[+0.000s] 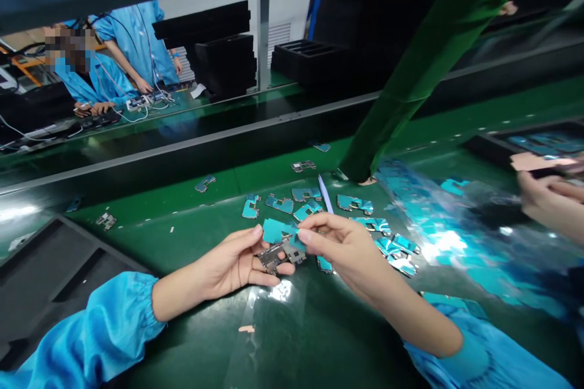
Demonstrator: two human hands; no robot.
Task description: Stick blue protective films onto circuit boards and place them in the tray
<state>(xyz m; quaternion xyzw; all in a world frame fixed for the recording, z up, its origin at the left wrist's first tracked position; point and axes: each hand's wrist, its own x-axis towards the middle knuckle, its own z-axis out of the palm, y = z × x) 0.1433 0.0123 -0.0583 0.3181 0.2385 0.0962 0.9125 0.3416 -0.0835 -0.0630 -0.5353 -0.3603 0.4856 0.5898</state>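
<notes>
My left hand (232, 264) grips a small metal circuit part (278, 253) covered by a blue film (276, 230), holding it from below with thumb and fingers. My right hand (347, 246) pinches the edge of that blue film at the part's upper right. Both hands hover just above the green work surface (292, 340). Behind them lie several similar blue-filmed parts (310, 202) scattered on the surface, with a thin white stick (325, 193) among them.
A black foam tray (50, 273) sits at the left. A clear plastic bag of blue parts (456, 237) lies at the right, where another person's hand (547, 200) holds something. A green post (410, 73) rises behind. Two people in blue coats (123, 55) work across the conveyor.
</notes>
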